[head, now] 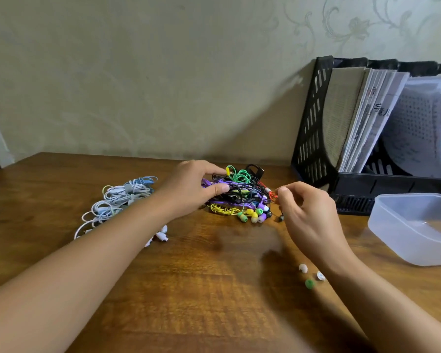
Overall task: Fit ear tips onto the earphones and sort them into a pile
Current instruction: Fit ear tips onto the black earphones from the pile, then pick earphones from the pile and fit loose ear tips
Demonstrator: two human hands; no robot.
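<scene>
A brown wooden table (189, 289) bears everything. The black plastic file rack (313, 128), cut off at the right edge, holds papers whose dark writing is too blurred to read. The clear plastic tub (392, 225) is cropped too. The left hand (189, 189) grips the tangled pile of coloured earphones (239, 197); the right hand (308, 215) pinches a red cable (272, 194). White and blue earphone bundles (120, 200) lie partly behind the left forearm. Three loose ear tips (309, 284) sit beside the right wrist.

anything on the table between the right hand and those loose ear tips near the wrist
Nothing visible. The right hand pinches a red cord at the coloured earphone pile; the two white ear tips and green ear tip lie on bare table beside its wrist.
</scene>
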